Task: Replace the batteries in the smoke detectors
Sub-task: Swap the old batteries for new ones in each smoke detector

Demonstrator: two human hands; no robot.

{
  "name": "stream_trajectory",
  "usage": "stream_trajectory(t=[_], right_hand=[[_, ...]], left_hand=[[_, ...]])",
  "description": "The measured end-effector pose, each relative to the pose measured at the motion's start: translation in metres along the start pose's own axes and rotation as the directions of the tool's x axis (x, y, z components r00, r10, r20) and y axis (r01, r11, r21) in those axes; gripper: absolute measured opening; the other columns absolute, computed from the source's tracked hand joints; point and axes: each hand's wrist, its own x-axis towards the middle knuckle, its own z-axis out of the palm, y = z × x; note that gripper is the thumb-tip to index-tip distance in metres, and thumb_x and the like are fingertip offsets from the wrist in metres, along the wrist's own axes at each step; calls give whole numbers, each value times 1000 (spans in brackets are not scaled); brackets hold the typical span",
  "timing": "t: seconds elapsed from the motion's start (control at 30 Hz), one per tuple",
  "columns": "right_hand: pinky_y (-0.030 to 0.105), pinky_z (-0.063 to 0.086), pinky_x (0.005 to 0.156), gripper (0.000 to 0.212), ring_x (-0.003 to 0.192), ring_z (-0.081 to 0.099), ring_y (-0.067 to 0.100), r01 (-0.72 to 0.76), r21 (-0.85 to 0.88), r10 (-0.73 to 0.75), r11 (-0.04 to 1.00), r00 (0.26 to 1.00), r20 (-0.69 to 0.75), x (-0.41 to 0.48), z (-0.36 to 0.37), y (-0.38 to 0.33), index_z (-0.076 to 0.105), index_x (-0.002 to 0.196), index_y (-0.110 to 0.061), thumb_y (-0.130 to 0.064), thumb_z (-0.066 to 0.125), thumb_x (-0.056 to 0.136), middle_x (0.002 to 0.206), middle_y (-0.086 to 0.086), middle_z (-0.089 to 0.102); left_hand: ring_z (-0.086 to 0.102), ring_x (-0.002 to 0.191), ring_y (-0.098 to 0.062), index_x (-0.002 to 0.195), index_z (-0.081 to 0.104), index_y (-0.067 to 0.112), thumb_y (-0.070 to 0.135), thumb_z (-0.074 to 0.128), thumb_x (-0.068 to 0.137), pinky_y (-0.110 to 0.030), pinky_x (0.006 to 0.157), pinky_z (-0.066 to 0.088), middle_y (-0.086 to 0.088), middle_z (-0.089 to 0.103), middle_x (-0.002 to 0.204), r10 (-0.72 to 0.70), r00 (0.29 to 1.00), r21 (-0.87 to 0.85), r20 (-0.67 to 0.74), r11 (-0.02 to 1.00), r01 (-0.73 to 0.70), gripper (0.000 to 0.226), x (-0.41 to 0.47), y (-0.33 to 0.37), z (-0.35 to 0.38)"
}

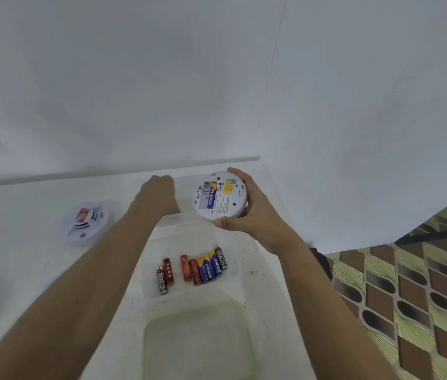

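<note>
White smoke detector [220, 197] sits gripped in the right hand [252, 215], back facing up; the left hand [159, 196] hovers just beside it, fingers curled under, contents unclear.

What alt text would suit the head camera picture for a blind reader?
A right hand holds a round white smoke detector, back showing, one blue battery in its open compartment. The left hand reaches forward beside it. Nearer, loose batteries lie in a clear tray; a second detector sits at left.
</note>
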Motion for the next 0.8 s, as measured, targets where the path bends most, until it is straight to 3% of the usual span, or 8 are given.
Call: stream_trajectory(t=[0.17,0.23,0.3,0.43,0.57,0.7,0.8], right_hand=[[45,57,97,94,129,54,17,-9,-20,9,1000,1000,-1,0,3,0,38,147,-30,8,83,74,138,-7,54],[45,57,97,95,130,54,18,-10,-26,10,1000,1000,1,0,4,1,38,148,-31,7,84,73,139,-7,53],[45,57,97,95,130,54,17,-10,-31,10,999,1000,-7,-1,5,3,38,148,-31,6,84,74,140,-7,53],[39,58,96,95,128,54,13,-11,-44,9,999,999,-37,-3,6,8,37,148,-31,6,84,74,137,-10,54],[31,59,87,93,125,56,11,-5,-16,4,1000,997,-83,-7,6,13,38,147,-32,7,83,75,134,-11,55],[33,60,89,92,118,59,2,9,-11,-11,1000,992,-122,-7,6,13,38,147,-28,9,82,75,128,-17,58],[33,60,89,91,118,59,1,23,-5,-24,1000,990,-141,-6,7,12,38,147,-26,8,82,75,125,-19,59]], left_hand=[[57,66,-24,73,58,8,18,76,72,-29,59,46,-6,59,72,50,999,-31,-11,998,-50,21,1,-3,4],[60,72,-25,78,63,13,24,73,75,-30,64,48,-6,63,79,76,997,-100,-12,992,-77,16,-1,-5,2],[54,64,-22,72,61,14,29,70,78,-28,61,44,-3,60,74,82,997,-229,-12,970,-83,18,-5,-4,-2],[58,64,-13,76,75,14,27,66,84,-26,63,49,4,70,77,66,992,-502,-105,858,-111,17,-31,1,-11],[68,70,-23,72,75,25,31,58,84,-38,70,58,3,73,72,2,954,-692,-300,688,-219,21,-63,4,-13],[69,71,-10,82,76,32,32,61,90,-34,75,59,14,74,76,40,922,-773,-385,532,-346,16,-83,8,-9],[68,67,-4,85,74,34,31,63,94,-26,72,57,14,74,75,89,911,-754,-403,532,-385,16,-87,8,-5]])
